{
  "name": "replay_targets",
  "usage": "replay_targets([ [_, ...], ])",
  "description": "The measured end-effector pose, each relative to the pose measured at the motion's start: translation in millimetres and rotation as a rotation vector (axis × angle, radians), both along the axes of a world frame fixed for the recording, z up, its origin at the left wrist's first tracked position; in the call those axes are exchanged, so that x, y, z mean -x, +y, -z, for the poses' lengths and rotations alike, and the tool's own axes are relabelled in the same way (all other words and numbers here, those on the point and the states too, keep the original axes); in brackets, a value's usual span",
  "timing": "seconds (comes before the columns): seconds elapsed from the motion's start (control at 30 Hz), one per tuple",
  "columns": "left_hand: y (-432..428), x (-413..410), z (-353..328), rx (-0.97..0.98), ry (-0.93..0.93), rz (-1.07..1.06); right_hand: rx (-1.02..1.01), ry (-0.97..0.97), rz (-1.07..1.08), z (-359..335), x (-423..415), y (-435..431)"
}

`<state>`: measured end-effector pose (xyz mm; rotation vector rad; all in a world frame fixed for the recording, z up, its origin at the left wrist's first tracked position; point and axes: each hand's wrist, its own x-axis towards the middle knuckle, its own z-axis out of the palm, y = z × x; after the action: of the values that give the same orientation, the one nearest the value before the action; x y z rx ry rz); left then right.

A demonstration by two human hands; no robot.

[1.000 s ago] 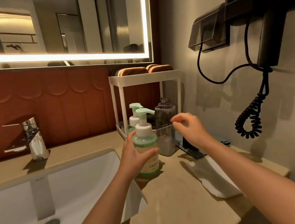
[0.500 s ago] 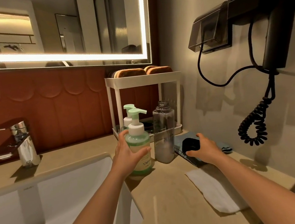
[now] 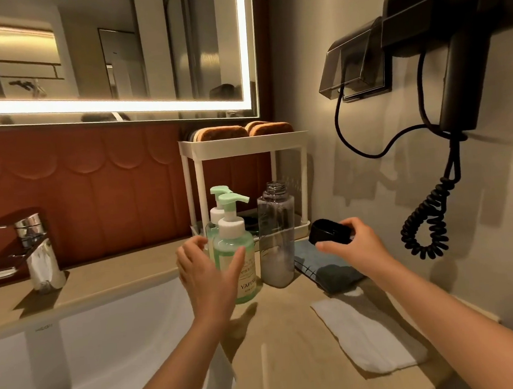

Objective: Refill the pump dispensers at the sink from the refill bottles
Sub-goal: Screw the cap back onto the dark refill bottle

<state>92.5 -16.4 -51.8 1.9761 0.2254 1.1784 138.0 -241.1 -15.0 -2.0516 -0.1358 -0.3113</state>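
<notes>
Right hand [image 3: 354, 243] has lifted the black cap [image 3: 327, 234] — left hand [image 3: 205, 276] has opened off the pump dispenser [image 3: 232, 241].

"YAPING" on front pump dispenser [image 3: 237, 258] label.

Before the white 2-tier plastic rack [image 3: 244, 144] stand 2 green-topped pump dispensers [image 3: 233, 246] and 1 uncapped clear bottle [image 3: 277, 239]; right of it, the right hand [image 3: 359, 244] pinches a black cap [image 3: 330, 234].
</notes>
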Motion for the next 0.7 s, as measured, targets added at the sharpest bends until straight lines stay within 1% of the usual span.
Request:
replay_targets([
  [0.03, -8.6, 6.7, -2.8, -0.06, -0.063, 0.041, -0.037, -0.007, -0.005, -2.9, 4.3, -1.5],
  [0.1, -26.8, 14.1, -8.2, -0.201, -0.109, 0.179, -0.1, -0.026, -0.013, -8.8, 12.9, -4.3],
  [0.17, -44.4, 13.4, -15.1, -0.301, -0.077, 0.29, -0.148, -0.044, -0.015, -13.8, 19.6, -6.5],
  [0.2, -53.4, 11.3, -19.7, -0.303, -0.052, 0.333, -0.168, -0.05, -0.015, -16.1, 22.4, -8.2],
  [0.3, -76.0, 1.4, -32.3, -0.181, 0.043, 0.4, -0.198, -0.058, -0.036, -22.5, 30.6, -13.0],
  [0.43, -88.4, -16.2, -50.6, 0.072, 0.192, 0.404, -0.207, -0.06, -0.075, -28.2, 38.8, -21.1],
  [0.53, -86.3, -33.1, -59.2, 0.238, 0.251, 0.429, -0.208, -0.047, -0.096, -29.0, 40.9, -26.9],
  [0.6, -82.1, -44.9, -59.3, 0.285, 0.25, 0.438, -0.215, -0.05, -0.113, -29.2, 41.6, -29.9],
  [0.7, -75.9, -57.5, -55.0, 0.3, 0.249, 0.426, -0.243, -0.046, -0.143, -27.6, 44.5, -30.9],
])
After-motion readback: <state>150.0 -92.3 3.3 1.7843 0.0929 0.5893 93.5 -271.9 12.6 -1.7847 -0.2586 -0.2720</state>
